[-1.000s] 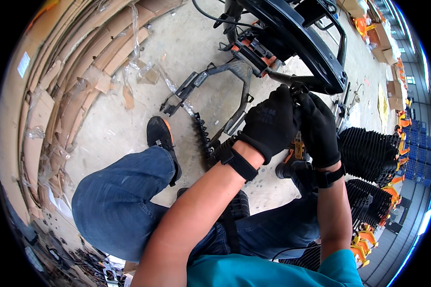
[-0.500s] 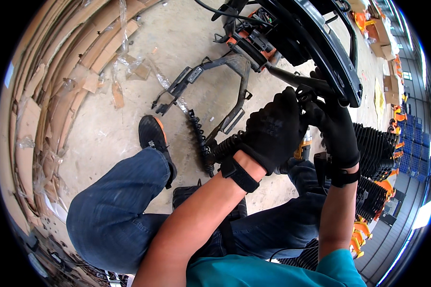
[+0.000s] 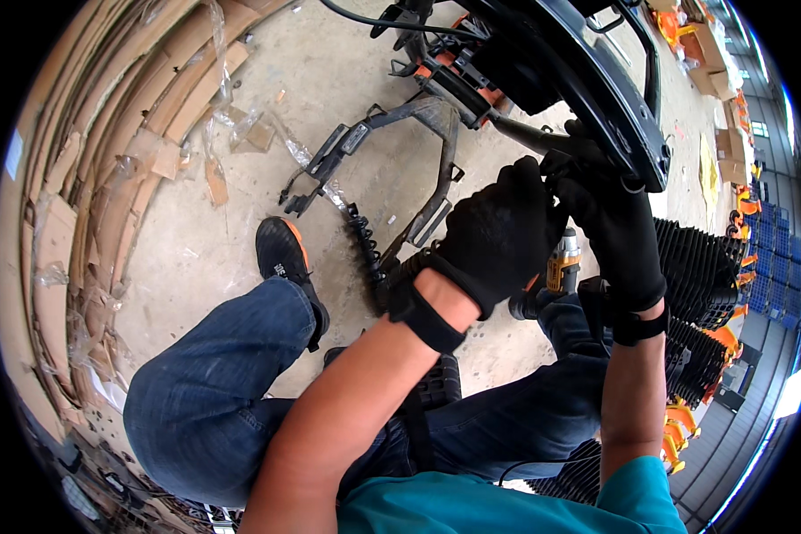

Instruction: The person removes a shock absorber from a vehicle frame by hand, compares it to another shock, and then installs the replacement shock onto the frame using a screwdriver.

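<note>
My left hand (image 3: pixel 498 233), in a black glove, is closed, its fingertips pinched beside a small black metal fitting (image 3: pixel 558 165). Whatever it pinches is hidden by the glove. My right hand (image 3: pixel 616 233), gloved too, curls its fingers around that fitting, below the end of a curved black frame (image 3: pixel 616 107). A dark tube (image 3: pixel 529 133) runs into the fitting from the orange-and-black machine body (image 3: pixel 461 84). Beneath the hands, a yellow-and-black power drill (image 3: pixel 563 264) stands by my right foot.
A bent dark metal frame (image 3: pixel 440 133) reaches over the concrete floor, with a black coil spring (image 3: pixel 362 233) near my left shoe (image 3: pixel 282 249). Flattened cardboard (image 3: pixel 89 196) is piled at left. Stacked black parts (image 3: pixel 699 271) and blue crates (image 3: pixel 770 258) stand at right.
My left hand has shifted slightly left and its wrist has turned. The fitting is now more covered by my fingers, and more of the drill shows between the hands.
</note>
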`<state>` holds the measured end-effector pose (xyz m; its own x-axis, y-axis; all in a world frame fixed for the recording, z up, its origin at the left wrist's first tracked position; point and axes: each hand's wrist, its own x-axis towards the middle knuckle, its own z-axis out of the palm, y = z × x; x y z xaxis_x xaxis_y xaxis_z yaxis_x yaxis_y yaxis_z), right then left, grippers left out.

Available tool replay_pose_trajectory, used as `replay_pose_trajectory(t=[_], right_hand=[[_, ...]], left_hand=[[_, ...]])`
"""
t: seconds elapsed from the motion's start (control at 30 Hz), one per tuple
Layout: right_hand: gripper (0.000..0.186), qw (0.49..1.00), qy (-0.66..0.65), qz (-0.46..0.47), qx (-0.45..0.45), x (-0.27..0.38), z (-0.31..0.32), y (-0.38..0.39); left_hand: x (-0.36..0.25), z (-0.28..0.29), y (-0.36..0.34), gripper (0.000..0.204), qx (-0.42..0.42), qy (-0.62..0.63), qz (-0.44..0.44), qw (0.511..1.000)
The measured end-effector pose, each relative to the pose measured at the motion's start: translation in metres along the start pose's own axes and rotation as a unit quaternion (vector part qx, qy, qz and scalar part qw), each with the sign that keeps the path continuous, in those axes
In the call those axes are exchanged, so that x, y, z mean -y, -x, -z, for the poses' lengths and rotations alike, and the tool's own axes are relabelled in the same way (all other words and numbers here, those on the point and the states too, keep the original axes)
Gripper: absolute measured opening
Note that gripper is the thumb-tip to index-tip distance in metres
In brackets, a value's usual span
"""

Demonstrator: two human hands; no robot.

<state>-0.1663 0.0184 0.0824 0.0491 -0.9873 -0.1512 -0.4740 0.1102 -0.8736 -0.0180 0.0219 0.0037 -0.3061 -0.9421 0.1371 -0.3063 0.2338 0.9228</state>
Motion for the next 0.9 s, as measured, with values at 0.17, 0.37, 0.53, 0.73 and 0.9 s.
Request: replay_pose_trajectory(t=[0.17,0.37,0.53,0.73,0.9], right_hand=[[0.031,0.998,-0.069,0.002,-0.004,0.002,-0.007,0.000],[0.037,0.996,-0.002,0.085,0.002,-0.011,-0.001,0.000],[0.046,0.997,0.046,0.061,0.031,-0.022,0.016,-0.011],[0.057,0.960,-0.241,0.095,0.102,-0.063,0.041,-0.009],[0.054,0.960,-0.206,0.183,0.044,-0.072,0.018,-0.011]], left_hand=[[0.005,0.006,-0.007,0.024,0.048,0.022,-0.018,0.998],[0.024,-0.016,-0.005,0.027,-0.075,-0.143,-0.218,0.963],[0.015,-0.002,-0.011,0.025,-0.001,0.029,-0.088,0.996],[0.008,-0.003,-0.011,0.031,0.015,-0.011,-0.058,0.998],[0.004,0.006,-0.010,0.038,0.051,-0.022,-0.014,0.998]])
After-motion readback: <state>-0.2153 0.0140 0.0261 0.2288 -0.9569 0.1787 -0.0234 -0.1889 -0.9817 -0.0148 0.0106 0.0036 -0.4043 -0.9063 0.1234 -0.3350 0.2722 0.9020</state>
